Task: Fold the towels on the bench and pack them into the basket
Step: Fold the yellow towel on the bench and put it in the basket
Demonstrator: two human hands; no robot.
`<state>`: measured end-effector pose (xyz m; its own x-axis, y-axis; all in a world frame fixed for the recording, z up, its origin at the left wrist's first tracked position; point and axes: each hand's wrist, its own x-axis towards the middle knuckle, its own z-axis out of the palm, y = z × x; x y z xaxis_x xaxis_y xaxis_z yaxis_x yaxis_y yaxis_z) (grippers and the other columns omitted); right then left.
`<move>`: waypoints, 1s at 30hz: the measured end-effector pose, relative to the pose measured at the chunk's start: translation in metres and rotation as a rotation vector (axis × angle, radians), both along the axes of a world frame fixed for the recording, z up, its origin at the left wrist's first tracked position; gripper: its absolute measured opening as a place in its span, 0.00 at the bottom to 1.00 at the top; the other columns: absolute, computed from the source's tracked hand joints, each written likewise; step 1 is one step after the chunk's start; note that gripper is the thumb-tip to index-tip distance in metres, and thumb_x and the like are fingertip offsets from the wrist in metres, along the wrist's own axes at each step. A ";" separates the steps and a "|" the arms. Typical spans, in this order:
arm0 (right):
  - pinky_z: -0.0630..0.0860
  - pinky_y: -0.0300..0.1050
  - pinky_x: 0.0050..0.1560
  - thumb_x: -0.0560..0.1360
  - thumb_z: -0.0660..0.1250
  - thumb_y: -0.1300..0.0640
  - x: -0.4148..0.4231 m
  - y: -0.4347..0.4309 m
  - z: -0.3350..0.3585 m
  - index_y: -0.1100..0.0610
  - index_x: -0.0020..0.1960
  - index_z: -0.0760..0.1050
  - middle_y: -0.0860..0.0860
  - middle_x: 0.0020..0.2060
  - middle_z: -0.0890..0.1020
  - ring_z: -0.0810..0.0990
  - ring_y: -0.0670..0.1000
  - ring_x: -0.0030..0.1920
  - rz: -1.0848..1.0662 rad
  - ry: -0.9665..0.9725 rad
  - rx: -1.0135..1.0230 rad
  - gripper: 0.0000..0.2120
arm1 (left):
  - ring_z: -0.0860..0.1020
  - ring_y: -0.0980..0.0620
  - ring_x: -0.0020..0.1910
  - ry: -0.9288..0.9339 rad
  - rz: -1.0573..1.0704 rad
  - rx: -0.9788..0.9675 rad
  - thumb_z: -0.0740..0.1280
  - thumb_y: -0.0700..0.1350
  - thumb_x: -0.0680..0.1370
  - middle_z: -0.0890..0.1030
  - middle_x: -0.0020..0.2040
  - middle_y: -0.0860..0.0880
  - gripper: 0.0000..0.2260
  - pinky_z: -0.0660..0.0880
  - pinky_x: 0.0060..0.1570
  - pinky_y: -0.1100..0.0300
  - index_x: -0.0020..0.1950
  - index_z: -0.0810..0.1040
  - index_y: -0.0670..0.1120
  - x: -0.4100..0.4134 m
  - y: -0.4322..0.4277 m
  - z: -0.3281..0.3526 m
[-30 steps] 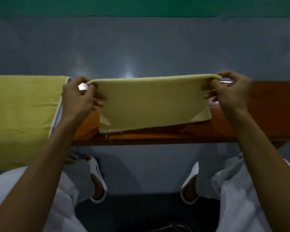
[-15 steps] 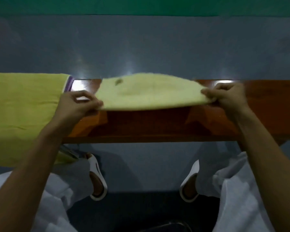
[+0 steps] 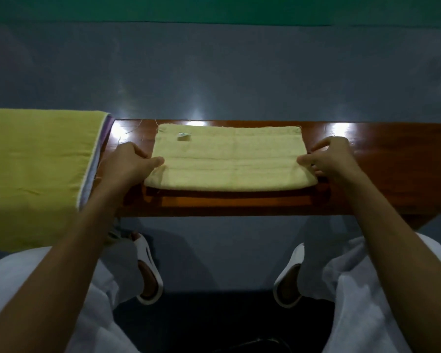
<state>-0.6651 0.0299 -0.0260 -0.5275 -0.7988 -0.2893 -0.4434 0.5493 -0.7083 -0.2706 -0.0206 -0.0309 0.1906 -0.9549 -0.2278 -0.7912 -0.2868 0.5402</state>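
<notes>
1. The folded towel [image 3: 229, 161], pale yellow, lies flat across the middle of the bench [image 3: 392, 174]. Its long sides run left to right. The rounded fold edge faces the person and the loose edges face away.
2. The left hand [image 3: 130, 163] is at the towel's left short edge, near the front corner. The thumb lies on top of the cloth and the curled fingers sit just beside and under the edge, pinching it.
3. The right hand [image 3: 329, 159] is at the right short edge, mirroring the left. The thumb tip rests on the cloth and the fingers are curled at the edge, so this hand also pinches it. The fingertips underneath are hidden.
4. The towel spans the gap between the two hands. A dark shadow runs under its near edge, and I cannot tell whether that edge rests on the wood or is slightly raised.
5. A small tag [image 3: 183, 136] sits near the far left corner of the towel. It is too small and dim to read any print.
6. A larger yellow-green towel [image 3: 36, 174] with a pale purple border is draped over the bench's left end, just beside the left hand and apart from the folded towel.
7. Below the bench are white sandals [image 3: 148, 271], white trousers [image 3: 367, 289] and a grey floor [image 3: 214, 72].
</notes>
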 end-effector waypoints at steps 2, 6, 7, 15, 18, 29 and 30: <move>0.83 0.57 0.54 0.68 0.81 0.62 0.003 -0.001 0.002 0.58 0.57 0.78 0.53 0.54 0.80 0.80 0.56 0.55 0.024 0.077 -0.019 0.20 | 0.80 0.47 0.49 -0.057 -0.030 -0.055 0.76 0.55 0.75 0.82 0.48 0.48 0.15 0.80 0.56 0.44 0.54 0.80 0.47 -0.006 0.000 0.000; 0.79 0.52 0.50 0.71 0.77 0.67 0.001 -0.003 0.008 0.58 0.57 0.78 0.54 0.52 0.79 0.78 0.56 0.55 0.092 0.103 0.055 0.17 | 0.80 0.47 0.44 -0.096 -0.080 0.049 0.79 0.48 0.73 0.82 0.43 0.47 0.10 0.81 0.54 0.45 0.46 0.82 0.45 -0.008 -0.003 0.007; 0.80 0.53 0.52 0.71 0.76 0.67 0.000 -0.003 0.008 0.58 0.56 0.77 0.55 0.53 0.78 0.78 0.57 0.56 0.107 0.101 0.094 0.17 | 0.81 0.46 0.44 -0.108 -0.091 0.111 0.80 0.47 0.72 0.83 0.42 0.46 0.10 0.81 0.53 0.45 0.44 0.82 0.45 -0.006 -0.004 0.010; 0.77 0.50 0.56 0.66 0.78 0.64 -0.002 -0.009 0.005 0.56 0.65 0.72 0.54 0.60 0.76 0.75 0.56 0.60 0.341 0.429 -0.125 0.30 | 0.76 0.48 0.57 -0.094 -0.268 -0.259 0.76 0.51 0.76 0.77 0.61 0.47 0.19 0.73 0.54 0.54 0.64 0.77 0.47 -0.022 -0.004 0.004; 0.77 0.55 0.61 0.69 0.77 0.61 0.004 -0.014 -0.003 0.55 0.65 0.73 0.53 0.60 0.76 0.74 0.56 0.60 0.462 0.443 -0.131 0.27 | 0.71 0.45 0.64 -0.214 -0.410 -0.261 0.74 0.54 0.77 0.75 0.66 0.46 0.21 0.70 0.60 0.49 0.68 0.76 0.49 -0.027 -0.010 -0.004; 0.67 0.39 0.40 0.74 0.74 0.60 -0.002 -0.013 -0.003 0.55 0.49 0.78 0.51 0.45 0.77 0.76 0.53 0.48 0.473 0.472 -0.123 0.06 | 0.77 0.49 0.52 -0.099 -0.394 -0.196 0.75 0.49 0.77 0.80 0.53 0.50 0.09 0.77 0.51 0.49 0.55 0.80 0.49 -0.020 -0.010 -0.005; 0.65 0.37 0.37 0.74 0.74 0.61 -0.004 -0.012 -0.002 0.54 0.48 0.77 0.51 0.45 0.77 0.76 0.53 0.47 0.463 0.446 -0.128 0.07 | 0.77 0.49 0.51 -0.089 -0.393 -0.198 0.75 0.47 0.77 0.79 0.52 0.51 0.08 0.76 0.50 0.51 0.54 0.80 0.49 -0.018 -0.009 -0.004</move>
<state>-0.6688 0.0178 -0.0282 -0.1684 -0.9857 -0.0098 -0.8801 0.1548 -0.4489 -0.2883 -0.0298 -0.0347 -0.1844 -0.9823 -0.0329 -0.8654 0.1464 0.4792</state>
